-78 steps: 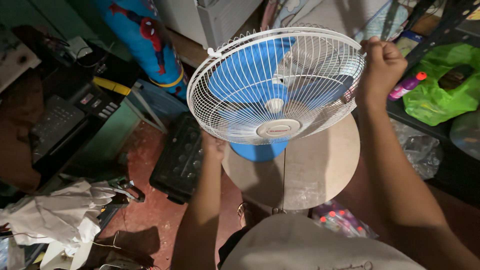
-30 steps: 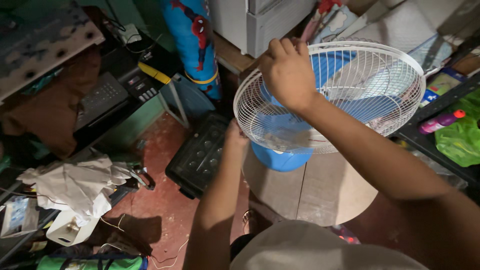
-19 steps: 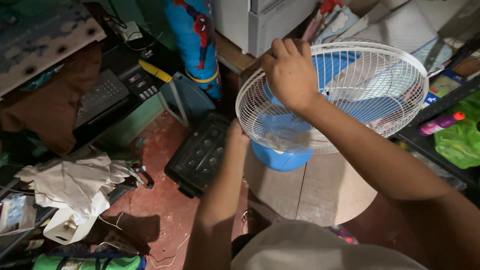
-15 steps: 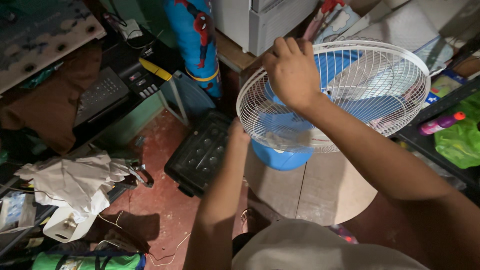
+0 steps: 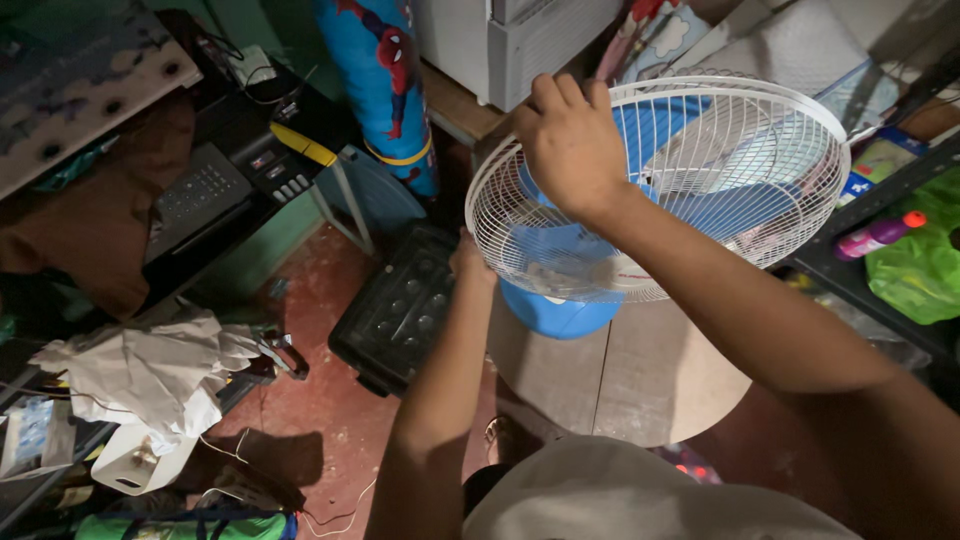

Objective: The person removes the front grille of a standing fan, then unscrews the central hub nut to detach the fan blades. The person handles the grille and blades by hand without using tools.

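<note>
Since 2.6 s ago the right hand (image 5: 572, 148) has crossed from the fan's far right rim to the upper left of the white wire guard (image 5: 700, 190); barely any change over the last sec. Rt hand lies palm-down on the guard, fingers curled over the top rim and closed on the wires. Left hand (image 5: 468, 262) is at the guard's lower left edge, mostly hidden behind it, so can't tell if it grips or just braces. Fan sits face-up on the round bench (image 5: 640, 380), blue body (image 5: 560, 310) underneath, blue blades (image 5: 720, 205) showing thru the wires. Black keyboard (image 5: 398, 310) lies on the red floor (image 5: 320, 400) just left.

To do this well, I'd judge: hold the rim w/ both hands on opposite sides, keep fingers outside the wires, move the guard evenly so it doesn't bend or snag the blades.
</note>
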